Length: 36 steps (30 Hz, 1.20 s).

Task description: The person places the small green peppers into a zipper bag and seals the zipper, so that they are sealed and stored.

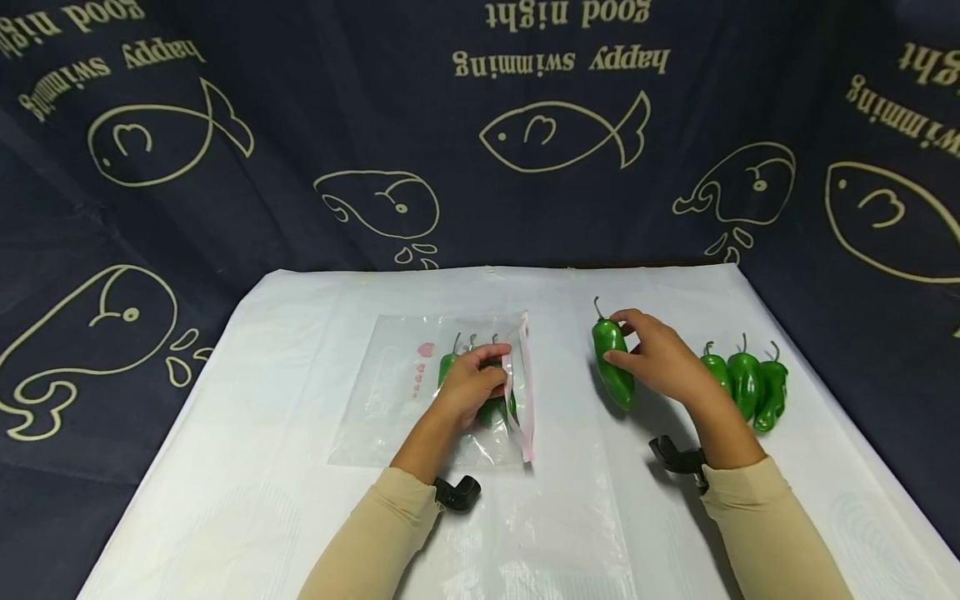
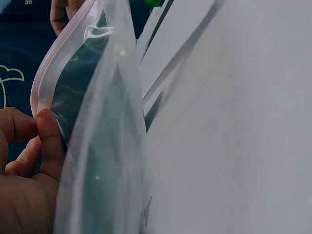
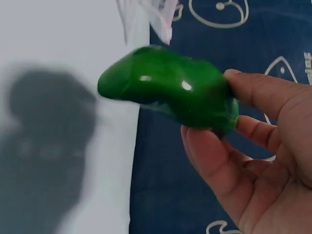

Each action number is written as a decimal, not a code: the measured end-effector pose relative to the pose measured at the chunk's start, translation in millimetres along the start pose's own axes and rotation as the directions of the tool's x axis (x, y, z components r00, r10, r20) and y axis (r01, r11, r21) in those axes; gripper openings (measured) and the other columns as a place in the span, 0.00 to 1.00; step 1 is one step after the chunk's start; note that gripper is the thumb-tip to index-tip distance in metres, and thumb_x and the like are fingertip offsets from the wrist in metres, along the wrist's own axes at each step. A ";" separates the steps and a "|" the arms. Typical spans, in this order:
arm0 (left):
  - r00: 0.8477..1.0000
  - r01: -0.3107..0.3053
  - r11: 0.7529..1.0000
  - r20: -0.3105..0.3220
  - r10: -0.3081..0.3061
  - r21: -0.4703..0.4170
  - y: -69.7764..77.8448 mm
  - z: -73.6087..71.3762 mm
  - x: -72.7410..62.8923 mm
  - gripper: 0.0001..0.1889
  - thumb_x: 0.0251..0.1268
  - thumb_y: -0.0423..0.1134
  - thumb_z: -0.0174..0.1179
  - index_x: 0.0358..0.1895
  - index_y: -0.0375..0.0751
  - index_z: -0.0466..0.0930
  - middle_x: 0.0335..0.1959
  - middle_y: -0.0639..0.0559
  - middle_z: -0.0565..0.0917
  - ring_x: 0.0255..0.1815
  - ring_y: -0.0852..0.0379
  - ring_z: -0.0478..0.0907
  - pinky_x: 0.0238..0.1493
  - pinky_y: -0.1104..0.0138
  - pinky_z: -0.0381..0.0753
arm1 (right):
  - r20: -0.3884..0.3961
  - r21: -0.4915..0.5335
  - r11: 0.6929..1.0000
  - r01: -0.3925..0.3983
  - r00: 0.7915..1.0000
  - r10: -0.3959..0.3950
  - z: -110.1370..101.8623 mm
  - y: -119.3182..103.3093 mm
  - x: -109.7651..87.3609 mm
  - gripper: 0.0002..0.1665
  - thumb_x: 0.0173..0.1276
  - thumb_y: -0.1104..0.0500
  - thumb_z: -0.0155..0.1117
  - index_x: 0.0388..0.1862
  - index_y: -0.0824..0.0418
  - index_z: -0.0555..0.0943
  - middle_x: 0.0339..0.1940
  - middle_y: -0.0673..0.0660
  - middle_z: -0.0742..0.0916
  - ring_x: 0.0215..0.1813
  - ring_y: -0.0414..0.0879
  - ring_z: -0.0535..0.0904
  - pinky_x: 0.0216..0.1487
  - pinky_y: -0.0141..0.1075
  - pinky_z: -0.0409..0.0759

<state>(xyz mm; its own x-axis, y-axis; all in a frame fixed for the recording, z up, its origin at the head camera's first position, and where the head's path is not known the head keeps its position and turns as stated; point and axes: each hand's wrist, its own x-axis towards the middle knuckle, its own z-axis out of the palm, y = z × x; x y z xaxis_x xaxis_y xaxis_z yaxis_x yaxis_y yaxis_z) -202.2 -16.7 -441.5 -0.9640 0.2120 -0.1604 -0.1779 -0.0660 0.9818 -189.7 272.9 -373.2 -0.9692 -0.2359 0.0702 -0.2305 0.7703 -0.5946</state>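
My left hand (image 1: 471, 385) pinches the pink-edged mouth of a clear zip bag (image 1: 375, 417) that lies on the table. In the left wrist view the thumb and a finger hold the bag's edge (image 2: 44, 73), and the mouth gapes there. Several green peppers (image 1: 448, 365) show through the plastic, partly covered by the hand. To the right of the bag, my right hand (image 1: 656, 354) grips a green pepper (image 1: 613, 367) between thumb and fingers, its stem pointing away. The same glossy pepper (image 3: 165, 85) fills the middle of the right wrist view.
Three more green peppers (image 1: 745, 379) lie side by side at the right, partly behind the right forearm. A white cloth covers the table (image 1: 300, 358). Dark blue fabric (image 1: 555, 217) with fish drawings hangs behind and at the sides. Each wrist carries a black camera mount (image 1: 457, 493).
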 end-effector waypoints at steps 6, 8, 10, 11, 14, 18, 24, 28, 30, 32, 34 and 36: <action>1.000 -0.001 1.000 0.022 0.001 0.017 1.9 -0.9 -0.1 0.30 0.54 0.22 0.54 0.65 0.32 0.75 0.52 0.43 0.78 0.36 0.58 0.76 0.35 0.70 0.83 | 0.022 0.111 0.994 0.016 1.000 -0.019 15.7 -13.3 5.5 0.32 0.67 0.57 0.69 0.67 0.61 0.70 0.54 0.65 0.79 0.39 0.52 0.80 0.34 0.40 0.80; 1.000 -0.001 1.000 0.027 0.001 0.016 2.6 -1.6 0.3 0.30 0.54 0.22 0.54 0.65 0.32 0.74 0.55 0.41 0.78 0.36 0.58 0.76 0.36 0.70 0.83 | 0.021 0.149 0.989 0.015 1.000 -0.019 21.8 -17.7 7.2 0.32 0.66 0.57 0.69 0.67 0.60 0.70 0.54 0.64 0.79 0.38 0.51 0.80 0.33 0.41 0.80; 1.000 -0.002 1.000 0.030 0.001 0.012 3.4 -2.8 0.4 0.30 0.54 0.22 0.54 0.66 0.32 0.74 0.58 0.38 0.77 0.36 0.58 0.77 0.36 0.70 0.82 | 0.016 0.184 0.983 0.014 1.000 -0.017 28.4 -21.9 8.9 0.32 0.66 0.57 0.69 0.67 0.59 0.70 0.54 0.63 0.79 0.37 0.50 0.81 0.33 0.41 0.80; 0.999 -0.001 1.000 0.033 0.001 0.009 3.4 -3.4 0.8 0.30 0.55 0.21 0.54 0.66 0.32 0.74 0.59 0.37 0.76 0.37 0.59 0.77 0.36 0.70 0.82 | 0.012 0.199 0.980 0.015 1.000 -0.018 31.8 -23.9 9.7 0.32 0.66 0.57 0.69 0.66 0.59 0.70 0.54 0.63 0.79 0.37 0.50 0.80 0.33 0.41 0.80; 0.999 -0.001 1.000 0.040 0.001 0.002 4.8 -4.8 0.7 0.30 0.55 0.21 0.53 0.67 0.32 0.73 0.61 0.35 0.75 0.37 0.59 0.77 0.36 0.70 0.82 | 0.004 0.242 0.970 0.013 1.000 -0.014 41.7 -28.6 12.7 0.32 0.66 0.56 0.69 0.66 0.59 0.70 0.54 0.63 0.79 0.35 0.49 0.80 0.32 0.40 0.81; 0.999 -0.004 1.000 0.040 0.004 0.004 6.5 -4.8 0.1 0.31 0.55 0.21 0.53 0.67 0.33 0.73 0.60 0.34 0.75 0.36 0.59 0.77 0.35 0.71 0.82 | 0.014 0.307 0.952 -0.017 1.000 0.013 53.3 -32.3 16.7 0.31 0.66 0.56 0.69 0.65 0.59 0.70 0.55 0.64 0.78 0.33 0.49 0.81 0.31 0.39 0.82; 1.000 -0.016 1.000 0.022 0.016 -0.010 6.9 -3.8 0.5 0.31 0.54 0.22 0.54 0.67 0.32 0.73 0.60 0.34 0.76 0.37 0.56 0.78 0.36 0.70 0.84 | 0.055 0.397 0.916 -0.066 0.997 0.048 67.5 -39.2 23.1 0.31 0.67 0.57 0.68 0.66 0.59 0.69 0.55 0.66 0.77 0.34 0.49 0.82 0.35 0.48 0.85; 1.000 -0.015 1.000 0.007 0.016 -0.023 7.0 -2.5 0.0 0.31 0.54 0.21 0.54 0.67 0.32 0.73 0.58 0.34 0.76 0.39 0.55 0.79 0.37 0.70 0.84 | 0.079 0.433 0.897 -0.086 0.995 0.057 77.2 -44.1 26.3 0.31 0.68 0.56 0.68 0.66 0.59 0.69 0.55 0.65 0.77 0.34 0.49 0.83 0.36 0.48 0.86; 1.000 -0.017 1.000 -0.001 0.017 -0.023 6.7 -1.9 -0.6 0.31 0.54 0.21 0.55 0.66 0.32 0.74 0.55 0.34 0.77 0.37 0.56 0.79 0.36 0.70 0.84 | 0.084 0.453 0.886 -0.095 0.994 0.064 81.9 -46.3 27.6 0.31 0.67 0.56 0.68 0.66 0.59 0.69 0.54 0.65 0.77 0.34 0.49 0.83 0.35 0.47 0.86; 1.000 -0.018 1.000 -0.006 0.018 -0.019 6.0 -1.6 -0.7 0.31 0.54 0.21 0.55 0.66 0.32 0.74 0.52 0.35 0.78 0.35 0.58 0.78 0.35 0.70 0.84 | 0.091 0.473 0.873 -0.115 0.993 0.081 86.1 -48.1 28.2 0.31 0.67 0.56 0.69 0.66 0.58 0.69 0.54 0.64 0.77 0.34 0.49 0.83 0.35 0.47 0.86; 1.000 -0.021 1.000 -0.005 0.021 -0.013 5.8 -1.2 -0.8 0.31 0.54 0.22 0.55 0.66 0.32 0.74 0.49 0.34 0.79 0.33 0.59 0.78 0.34 0.70 0.84 | 0.101 0.484 0.865 -0.129 0.991 0.092 89.8 -49.1 28.4 0.31 0.66 0.57 0.69 0.66 0.58 0.70 0.54 0.64 0.77 0.35 0.49 0.84 0.35 0.47 0.86; 1.000 -0.022 1.000 -0.004 0.022 -0.010 4.7 -1.3 -0.1 0.30 0.55 0.22 0.55 0.66 0.32 0.73 0.46 0.35 0.79 0.32 0.60 0.77 0.34 0.71 0.83 | 0.111 0.491 0.859 -0.145 0.988 0.103 92.6 -50.1 28.4 0.31 0.66 0.57 0.69 0.65 0.58 0.70 0.54 0.64 0.77 0.35 0.49 0.84 0.35 0.46 0.87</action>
<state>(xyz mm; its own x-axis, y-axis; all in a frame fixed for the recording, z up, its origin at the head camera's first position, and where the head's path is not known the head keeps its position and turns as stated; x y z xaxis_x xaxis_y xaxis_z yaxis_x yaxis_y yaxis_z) -203.2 -18.3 -437.0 -0.9685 0.2069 -0.1388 -0.1582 -0.0803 0.9841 -197.8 172.7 -415.6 -0.9723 -0.2193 -0.0810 -0.0153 0.4054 -0.9140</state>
